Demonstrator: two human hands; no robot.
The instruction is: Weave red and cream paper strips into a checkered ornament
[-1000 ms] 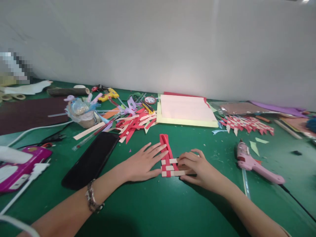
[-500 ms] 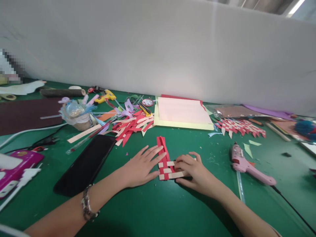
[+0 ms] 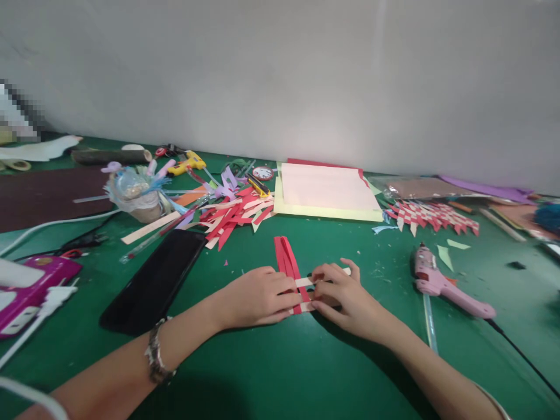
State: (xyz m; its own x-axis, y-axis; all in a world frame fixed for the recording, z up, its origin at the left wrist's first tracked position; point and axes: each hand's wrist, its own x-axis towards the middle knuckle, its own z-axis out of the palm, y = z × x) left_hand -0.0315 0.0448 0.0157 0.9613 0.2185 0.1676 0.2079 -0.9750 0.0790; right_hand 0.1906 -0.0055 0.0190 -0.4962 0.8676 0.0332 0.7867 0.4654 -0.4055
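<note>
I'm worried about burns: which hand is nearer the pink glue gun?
Right. The right hand is to the left of the pink glue gun, apart from it; the left hand is farther left, at the woven strips.

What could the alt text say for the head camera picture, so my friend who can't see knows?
A person's left hand and right hand touch partly woven red and cream paper strips on a green table. A pink hot-glue gun lies to the right; loose strips lie beyond the left hand.
</note>
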